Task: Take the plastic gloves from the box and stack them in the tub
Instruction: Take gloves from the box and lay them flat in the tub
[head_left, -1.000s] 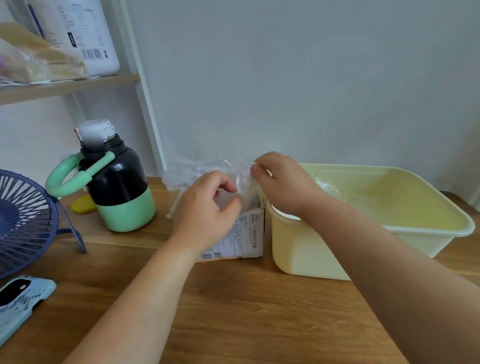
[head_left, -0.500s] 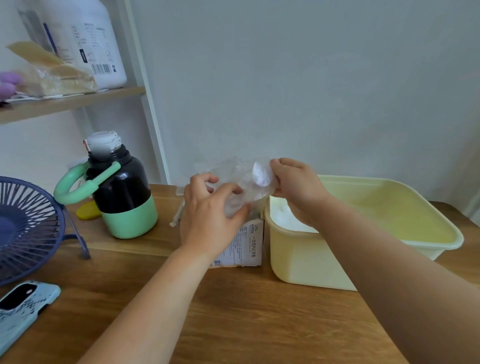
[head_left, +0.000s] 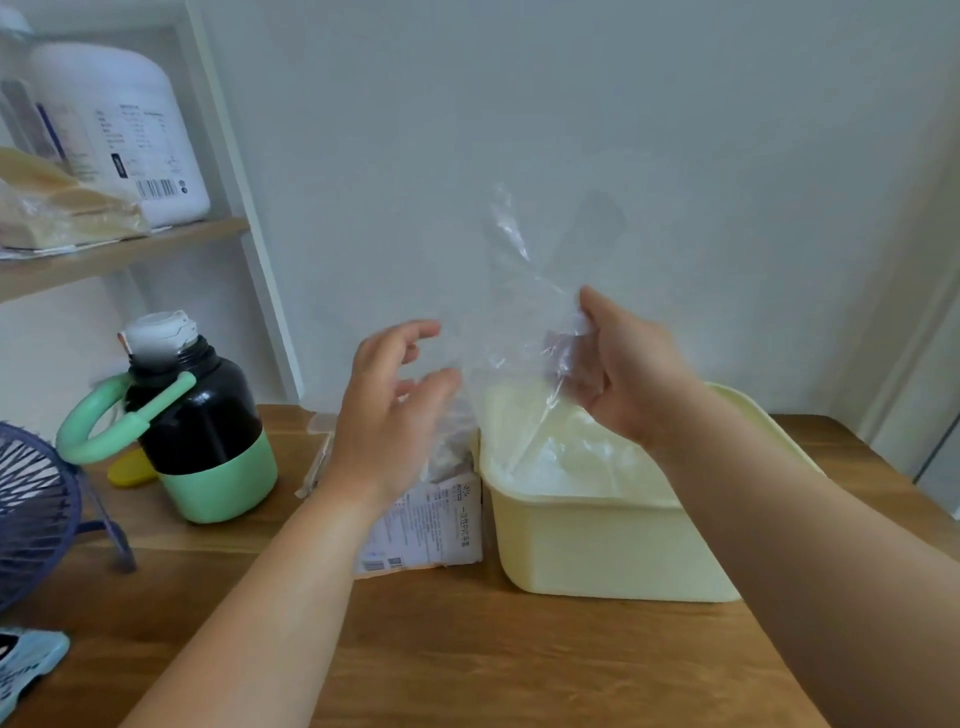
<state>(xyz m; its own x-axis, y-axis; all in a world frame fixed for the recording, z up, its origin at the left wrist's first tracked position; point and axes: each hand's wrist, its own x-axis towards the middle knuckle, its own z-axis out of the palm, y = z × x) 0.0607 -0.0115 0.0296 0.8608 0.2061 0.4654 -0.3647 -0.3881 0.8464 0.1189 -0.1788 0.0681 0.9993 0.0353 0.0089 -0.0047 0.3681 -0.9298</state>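
Your right hand (head_left: 618, 374) holds a clear plastic glove (head_left: 519, 291) by its lower part, fingers curled behind the film. The glove stands up in the air over the left end of the yellow tub (head_left: 597, 551). Your left hand (head_left: 389, 415) hangs loose with fingers spread, holding nothing, just above the box (head_left: 431, 525). The box sits on the table (head_left: 467, 649) just beside the tub. A pale pile of gloves (head_left: 566, 462) lies inside the tub. A black-and-green bottle (head_left: 197, 415) stands left of the box.
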